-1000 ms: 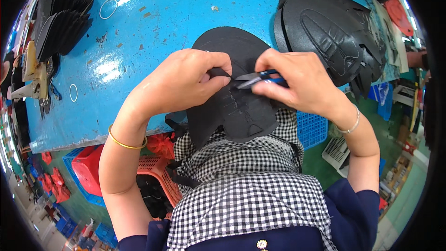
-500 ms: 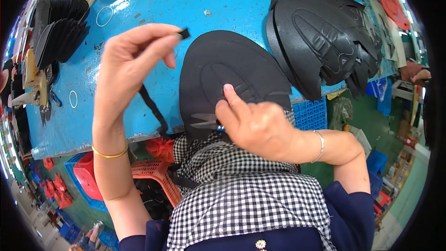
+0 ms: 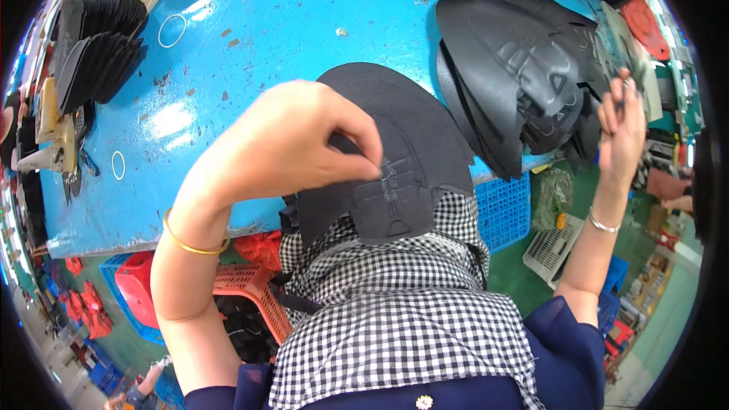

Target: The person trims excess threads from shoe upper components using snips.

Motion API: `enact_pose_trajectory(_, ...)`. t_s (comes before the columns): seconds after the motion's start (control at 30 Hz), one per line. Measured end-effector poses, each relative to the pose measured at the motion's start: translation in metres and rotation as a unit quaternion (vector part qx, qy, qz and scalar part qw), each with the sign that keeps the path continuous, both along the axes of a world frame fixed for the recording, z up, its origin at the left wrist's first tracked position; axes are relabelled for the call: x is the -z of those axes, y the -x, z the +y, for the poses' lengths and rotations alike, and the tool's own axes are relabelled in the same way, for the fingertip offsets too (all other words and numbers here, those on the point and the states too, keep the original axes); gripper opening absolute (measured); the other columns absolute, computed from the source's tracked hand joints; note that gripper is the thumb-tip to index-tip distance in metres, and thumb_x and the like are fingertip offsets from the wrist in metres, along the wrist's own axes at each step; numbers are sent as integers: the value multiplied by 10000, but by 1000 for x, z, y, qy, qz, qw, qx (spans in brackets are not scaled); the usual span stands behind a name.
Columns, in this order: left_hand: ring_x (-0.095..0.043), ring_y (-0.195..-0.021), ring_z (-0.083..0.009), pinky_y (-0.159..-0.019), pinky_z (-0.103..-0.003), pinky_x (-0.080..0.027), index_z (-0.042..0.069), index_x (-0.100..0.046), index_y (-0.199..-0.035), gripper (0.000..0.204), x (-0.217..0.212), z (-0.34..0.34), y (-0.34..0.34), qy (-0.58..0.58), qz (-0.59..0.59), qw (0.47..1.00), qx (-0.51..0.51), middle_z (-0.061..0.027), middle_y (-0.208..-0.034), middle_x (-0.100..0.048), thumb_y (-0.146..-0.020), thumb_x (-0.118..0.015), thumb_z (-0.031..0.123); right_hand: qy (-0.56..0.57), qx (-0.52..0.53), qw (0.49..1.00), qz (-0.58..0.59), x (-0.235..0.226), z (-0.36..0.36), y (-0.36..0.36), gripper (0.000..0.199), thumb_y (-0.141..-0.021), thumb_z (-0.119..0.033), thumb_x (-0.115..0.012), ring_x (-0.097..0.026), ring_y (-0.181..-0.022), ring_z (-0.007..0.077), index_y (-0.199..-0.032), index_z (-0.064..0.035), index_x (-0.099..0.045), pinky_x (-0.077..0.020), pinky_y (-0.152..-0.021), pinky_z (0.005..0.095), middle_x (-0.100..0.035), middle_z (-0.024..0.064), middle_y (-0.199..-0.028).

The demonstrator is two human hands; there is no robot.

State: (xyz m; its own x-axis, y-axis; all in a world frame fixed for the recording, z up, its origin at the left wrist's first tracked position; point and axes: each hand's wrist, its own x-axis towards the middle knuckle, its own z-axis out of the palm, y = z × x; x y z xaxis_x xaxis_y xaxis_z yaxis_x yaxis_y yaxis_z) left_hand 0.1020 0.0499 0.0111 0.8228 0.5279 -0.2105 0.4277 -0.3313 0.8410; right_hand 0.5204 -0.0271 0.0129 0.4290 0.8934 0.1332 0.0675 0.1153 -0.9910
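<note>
On the black shoe-upper piece (image 3: 410, 159), which lies over the near edge of the blue table (image 3: 250, 53) and hangs onto the checked apron (image 3: 395, 311), the left hand (image 3: 292, 144) presses with fingers curled and pinched narrowly at the material. Right of that piece, beyond a stack of black moulded pieces (image 3: 509, 68), the right hand (image 3: 623, 133) is raised with fingers closed around a small tool, mostly hidden. Left of the piece, black soles (image 3: 99, 45) stand in a row.
</note>
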Motion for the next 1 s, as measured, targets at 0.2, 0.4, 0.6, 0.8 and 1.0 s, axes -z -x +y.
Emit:
enact_pose_trajectory(0.2, -672, -701, -271, -637, -366, -514, 104, -759, -803, 71, 20, -11, -21, -78, 43, 992, 95, -54, -807, -718, -745, -761, 144, 138, -166, 968, -125, 6, -39, 101, 206, -1007, -118, -541, -415, -591, 12, -1187, -19, -533, -336, -516, 180, -519, -34, -776)
enact_pose_trajectory(0.4, -662, -717, -270, -637, -377, -506, 111, -728, -811, 98, 26, -11, -29, -160, 60, 976, 134, -56, -751, -680, -754, -772, 178, 49, -404, 861, -307, 27, -32, 141, 104, -821, -38, -719, -670, -692, 229, -889, -71, -646, -522, -619, 312, -669, 58, -808)
enact_pose_trajectory(0.6, -655, -721, -282, -648, -394, -507, 81, -712, -808, 144, 29, -4, -26, -263, 39, 958, 105, -74, -753, -675, -755, -781, 196, -44, -419, 741, -522, 40, -29, 162, 216, -735, -85, -744, -611, -638, 192, -831, -105, -552, -460, -493, 361, -544, 27, -677)
enact_pose_trajectory(0.8, -645, -724, -325, -668, -410, -504, 35, -708, -847, 160, 22, 7, -25, -174, 66, 977, 102, -124, -735, -667, -770, -737, 171, -44, -505, 727, -462, 34, -16, 156, 185, -766, -87, -706, -596, -617, 183, -845, -119, -543, -448, -465, 331, -490, 28, -647)
enact_pose_trajectory(1.0, -639, -727, -343, -672, -419, -504, 29, -709, -857, 144, 22, 6, -26, -184, 60, 976, 98, -150, -737, -664, -780, -703, 151, -44, -388, 755, -527, 40, -19, 166, 188, -779, -114, -709, -603, -609, 193, -882, -114, -552, -455, -469, 355, -519, 31, -668)
